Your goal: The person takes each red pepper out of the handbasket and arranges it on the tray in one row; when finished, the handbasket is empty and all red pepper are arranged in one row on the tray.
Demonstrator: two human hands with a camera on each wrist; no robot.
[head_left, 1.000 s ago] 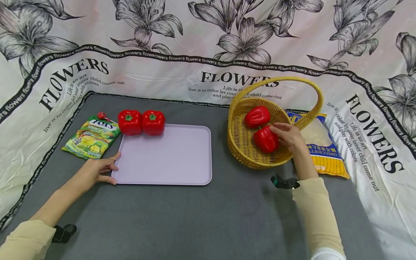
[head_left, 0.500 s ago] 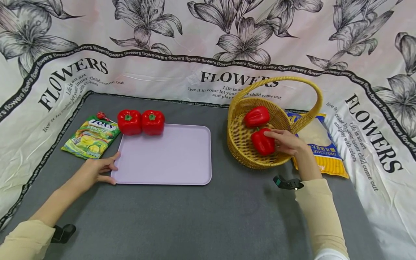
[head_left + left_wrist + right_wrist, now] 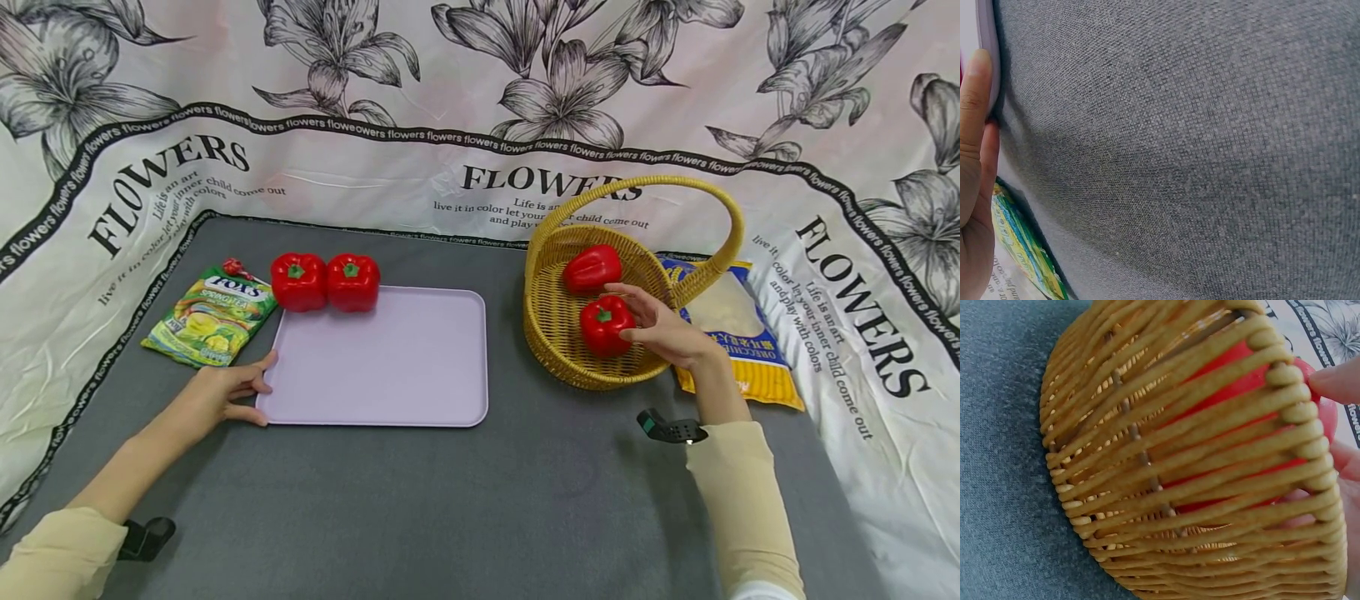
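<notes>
My right hand (image 3: pixel 663 329) reaches over the wicker basket (image 3: pixel 542 333) and grips a red bell pepper (image 3: pixel 602 327) between thumb and fingers. That pepper is inside the basket, its green stem facing up. A second red bell pepper (image 3: pixel 591 268) lies on its side behind it. In the right wrist view, red shows through the basket's weave (image 3: pixel 1147 456), and the thumb (image 3: pixel 1338 381) is at the pepper. My left hand (image 3: pixel 217 396) holds the lilac tray (image 3: pixel 382 367) at its near left corner, thumb (image 3: pixel 975 81) on the rim in the left wrist view.
Two red bell peppers (image 3: pixel 354 282) stand side by side at the tray's far left corner. Left of the tray lies a green and yellow candy bag (image 3: pixel 217 321). A blue and yellow pasta bag (image 3: pixel 750 350) lies right of the basket, whose tall handle (image 3: pixel 731 217) arches above it.
My right hand has shifted its grip on the nearer pepper in the basket and turned it, so the stem now points up. The left hand and tray stay put.
</notes>
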